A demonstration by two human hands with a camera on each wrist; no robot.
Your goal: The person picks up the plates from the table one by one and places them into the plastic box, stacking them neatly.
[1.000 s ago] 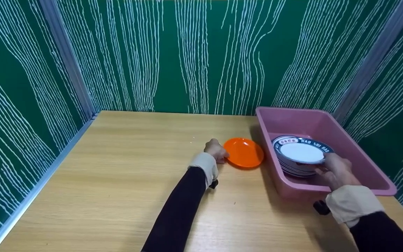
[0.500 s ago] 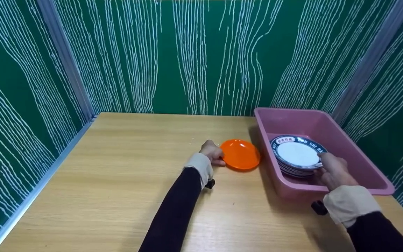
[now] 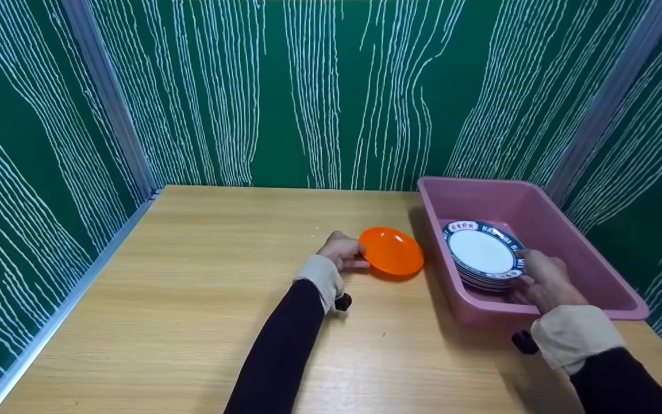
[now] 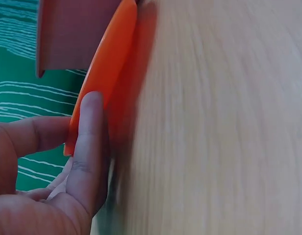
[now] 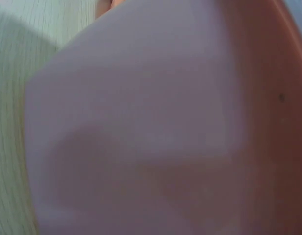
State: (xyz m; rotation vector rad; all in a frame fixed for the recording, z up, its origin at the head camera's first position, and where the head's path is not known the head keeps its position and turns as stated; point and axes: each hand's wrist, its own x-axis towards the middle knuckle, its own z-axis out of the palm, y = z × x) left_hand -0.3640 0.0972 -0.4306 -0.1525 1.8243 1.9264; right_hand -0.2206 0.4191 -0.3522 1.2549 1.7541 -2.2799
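My left hand (image 3: 339, 251) pinches the near-left rim of an orange plate (image 3: 393, 252) at the middle right of the table. In the left wrist view the plate (image 4: 109, 58) appears edge-on and tilted off the wood, with a finger on either side of its rim. Inside a pink plastic basin (image 3: 497, 199), my right hand (image 3: 545, 280) grips the right edge of the top plate, a white plate (image 3: 480, 252) with a dark blue lettered rim. Several similar plates (image 3: 483, 283) are stacked under it. The right wrist view has only the basin's outer wall (image 5: 141, 107), which hides the right hand.
The basin stands at the right end of the wooden table (image 3: 193, 276), its left wall close to the orange plate. Green panels (image 3: 276, 103) with white lines enclose the back and sides, joined by metal posts (image 3: 110, 92).
The left hand has drawn the orange plate slightly left and tipped its left side up off the table. In the basin, the right hand has lowered the top plate onto the stack and shifted it left.
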